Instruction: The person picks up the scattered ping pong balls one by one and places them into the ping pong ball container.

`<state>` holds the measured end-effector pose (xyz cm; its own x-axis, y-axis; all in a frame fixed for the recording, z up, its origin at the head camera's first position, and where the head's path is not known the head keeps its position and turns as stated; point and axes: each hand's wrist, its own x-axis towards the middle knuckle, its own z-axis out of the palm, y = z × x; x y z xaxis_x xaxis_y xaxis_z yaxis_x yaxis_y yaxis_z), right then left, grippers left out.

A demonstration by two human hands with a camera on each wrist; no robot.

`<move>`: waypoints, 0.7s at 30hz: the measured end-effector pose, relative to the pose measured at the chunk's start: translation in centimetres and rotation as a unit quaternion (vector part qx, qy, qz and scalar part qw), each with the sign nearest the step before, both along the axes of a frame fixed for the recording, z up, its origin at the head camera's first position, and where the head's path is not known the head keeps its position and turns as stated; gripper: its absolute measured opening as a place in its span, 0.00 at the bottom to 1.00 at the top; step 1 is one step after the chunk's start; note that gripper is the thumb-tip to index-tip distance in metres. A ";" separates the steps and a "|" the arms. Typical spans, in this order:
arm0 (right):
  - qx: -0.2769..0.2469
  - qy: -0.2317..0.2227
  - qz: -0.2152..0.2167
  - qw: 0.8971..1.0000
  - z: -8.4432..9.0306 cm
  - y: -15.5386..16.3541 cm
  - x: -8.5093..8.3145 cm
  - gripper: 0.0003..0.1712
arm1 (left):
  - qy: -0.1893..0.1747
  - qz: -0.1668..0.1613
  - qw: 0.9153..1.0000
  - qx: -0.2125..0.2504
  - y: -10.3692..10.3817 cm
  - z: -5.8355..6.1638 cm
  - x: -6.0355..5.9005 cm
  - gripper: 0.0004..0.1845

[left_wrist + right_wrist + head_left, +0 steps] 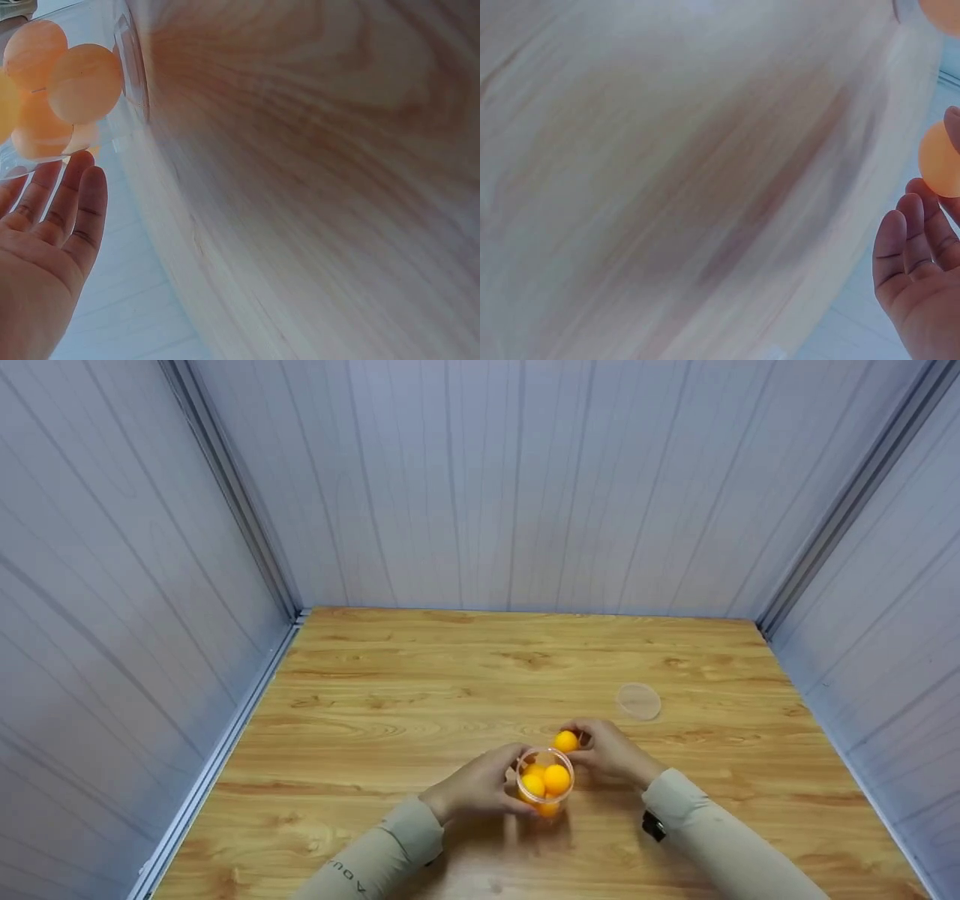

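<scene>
A clear plastic jar (572, 769) with several orange balls (556, 779) inside is held by my left hand (480, 781), thumb and fingers on either side of it. In the left wrist view, the fingers (91, 210) lie along the wall of the jar (133, 64), and its base faces the wooden surface. My right hand (606, 751) pinches a single orange ball (565, 741) just beyond the jar's rim. That ball (939, 161) shows between thumb and fingertips in the right wrist view, partly cut off by the frame edge.
A clear round lid (639, 701) lies flat on the wooden table (420, 675), beyond my right hand. Pale panel walls (480, 487) enclose the table at the back and both sides. A small black device (654, 826) sits at the right wrist.
</scene>
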<state>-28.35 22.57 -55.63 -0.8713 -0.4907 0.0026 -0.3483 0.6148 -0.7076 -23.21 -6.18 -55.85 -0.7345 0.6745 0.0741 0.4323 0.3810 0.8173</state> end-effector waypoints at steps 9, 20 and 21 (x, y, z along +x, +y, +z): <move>-0.010 0.033 0.001 0.999 0.9 0.8 0.3 0.23 | 0.004 -0.001 1.000 -0.002 0.1 0.1 0.0 0.46; -0.037 0.051 -0.007 0.998 1.9 1.1 0.9 0.26 | -0.007 0.002 1.000 -0.004 0.0 0.2 0.0 0.41; -0.039 0.051 -0.007 0.998 2.0 1.1 0.9 0.26 | -0.010 0.003 1.000 -0.004 0.0 0.2 0.0 0.41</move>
